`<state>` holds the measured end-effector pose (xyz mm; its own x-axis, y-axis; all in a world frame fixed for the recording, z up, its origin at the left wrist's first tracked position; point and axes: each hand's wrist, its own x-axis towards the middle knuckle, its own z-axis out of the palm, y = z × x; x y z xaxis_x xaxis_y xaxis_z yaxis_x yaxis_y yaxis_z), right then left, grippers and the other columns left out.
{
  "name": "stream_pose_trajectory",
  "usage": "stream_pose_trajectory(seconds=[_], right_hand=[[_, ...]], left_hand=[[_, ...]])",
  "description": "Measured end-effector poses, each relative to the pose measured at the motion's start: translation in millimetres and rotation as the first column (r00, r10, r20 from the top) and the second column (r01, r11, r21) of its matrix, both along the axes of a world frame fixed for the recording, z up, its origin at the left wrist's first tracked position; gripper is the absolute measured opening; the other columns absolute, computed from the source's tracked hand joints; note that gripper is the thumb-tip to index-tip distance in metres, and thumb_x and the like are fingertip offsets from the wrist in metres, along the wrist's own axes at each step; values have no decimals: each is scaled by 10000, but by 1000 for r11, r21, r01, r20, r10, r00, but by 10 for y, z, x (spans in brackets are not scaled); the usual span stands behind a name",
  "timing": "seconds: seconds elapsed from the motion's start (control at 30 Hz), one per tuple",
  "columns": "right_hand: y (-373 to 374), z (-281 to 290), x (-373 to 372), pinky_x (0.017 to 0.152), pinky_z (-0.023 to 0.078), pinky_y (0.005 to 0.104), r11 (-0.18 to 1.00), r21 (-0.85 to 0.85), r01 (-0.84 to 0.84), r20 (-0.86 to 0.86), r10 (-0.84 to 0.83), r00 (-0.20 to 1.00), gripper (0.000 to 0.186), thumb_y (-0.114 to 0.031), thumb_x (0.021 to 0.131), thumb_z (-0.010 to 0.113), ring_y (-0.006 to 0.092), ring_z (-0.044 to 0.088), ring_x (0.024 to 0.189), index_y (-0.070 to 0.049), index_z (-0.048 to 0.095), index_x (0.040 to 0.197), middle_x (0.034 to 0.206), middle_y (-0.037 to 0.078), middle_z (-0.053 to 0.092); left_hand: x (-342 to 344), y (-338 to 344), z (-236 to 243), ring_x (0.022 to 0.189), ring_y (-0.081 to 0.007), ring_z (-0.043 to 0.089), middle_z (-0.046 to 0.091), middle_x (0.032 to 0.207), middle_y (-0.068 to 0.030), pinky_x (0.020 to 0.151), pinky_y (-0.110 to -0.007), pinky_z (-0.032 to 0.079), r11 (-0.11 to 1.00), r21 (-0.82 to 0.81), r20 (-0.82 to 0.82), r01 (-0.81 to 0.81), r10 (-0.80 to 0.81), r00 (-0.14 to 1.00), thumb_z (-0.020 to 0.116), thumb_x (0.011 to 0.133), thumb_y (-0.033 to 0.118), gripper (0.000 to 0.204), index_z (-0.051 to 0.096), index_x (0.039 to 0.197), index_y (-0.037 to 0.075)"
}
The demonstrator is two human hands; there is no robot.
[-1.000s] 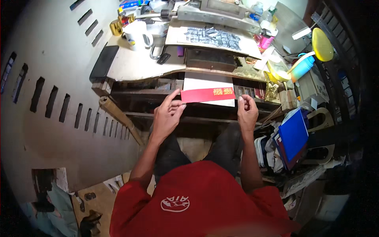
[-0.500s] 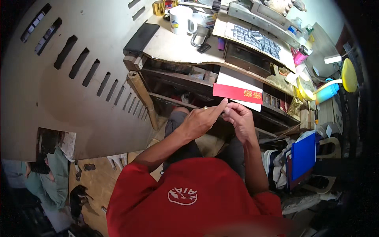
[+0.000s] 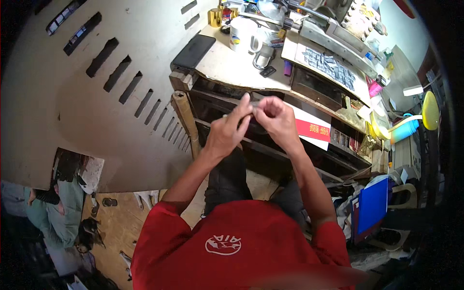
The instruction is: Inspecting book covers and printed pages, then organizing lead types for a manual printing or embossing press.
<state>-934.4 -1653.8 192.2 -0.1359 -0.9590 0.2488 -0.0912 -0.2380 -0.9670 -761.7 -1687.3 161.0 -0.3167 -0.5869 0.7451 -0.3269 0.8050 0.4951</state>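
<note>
Above the desk's front edge, my two hands meet with fingertips close together. My right hand [image 3: 279,122] is closed in a pinch at thumb and forefinger, around something small and greyish that I cannot make out. My left hand [image 3: 226,133] touches the same spot, its forefinger stretched upward and its thumb under it; whether it grips the small piece too is unclear. Behind my right hand lies a red paper strip [image 3: 305,128] with gold print, on a white sheet [image 3: 319,141]. Part of both is hidden by the hand.
A black phone [image 3: 193,51], white mug [image 3: 242,33], padlock [image 3: 264,58] and small dark fob [image 3: 268,71] lie on the desk. Many small grey pieces [image 3: 328,69] cover a board beside a metal machine [image 3: 333,41]. A wooden post [image 3: 186,121] stands left; a blue folder [image 3: 373,205] right.
Both hands have moved up and to the left, away from the red strip, and my right hand now covers its left end. The view has shifted slightly.
</note>
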Motion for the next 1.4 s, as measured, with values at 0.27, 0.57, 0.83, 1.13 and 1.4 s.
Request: stream_pose_trajectory(seconds=[0.27,0.57,0.83,1.13,1.4], right_hand=[[-871,127,113,661,540,407,896,-215,388,-472,-443,762,76,-86,873,672,317,705,671,-17,681,902,747,168,706],[-823,91,55,670,554,387,905,-209,370,-451,-425,784,110,-103,887,699,294,726,696,3,703,914,762,190,715],[-509,86,-145,681,541,302,885,-310,346,-282,-433,856,138,-93,925,704,149,683,737,13,713,1012,839,128,728],[924,579,-1320,694,484,198,603,-388,697,-39,-766,641,108,-74,979,689,36,582,789,1,706,1054,890,-32,664],[670,710,-1797,689,526,211,625,-329,708,2,-750,662,209,-92,990,674,55,642,756,41,675,1152,885,36,702]], left_hand=[[183,-169,20,1005,-271,746,699,1251,-177,847,-349,610,960,276,-54,42,-28,998,754,892,69,602,533,1452,68],[101,-203,49,997,-244,750,708,1235,-185,838,-331,616,892,427,-176,150,-81,981,739,896,52,508,593,1382,25],[-374,-245,419,936,-85,678,708,1177,-123,807,-210,555,720,522,-505,458,-172,846,696,950,6,415,599,1353,-22],[-1130,-304,800,887,-127,691,670,1079,-107,746,-238,581,565,521,-560,640,-339,756,662,1002,101,626,357,1541,10],[-1365,-295,882,814,-176,723,709,1097,-194,689,-265,606,527,587,-550,614,-296,781,617,1027,132,762,147,1618,28]])
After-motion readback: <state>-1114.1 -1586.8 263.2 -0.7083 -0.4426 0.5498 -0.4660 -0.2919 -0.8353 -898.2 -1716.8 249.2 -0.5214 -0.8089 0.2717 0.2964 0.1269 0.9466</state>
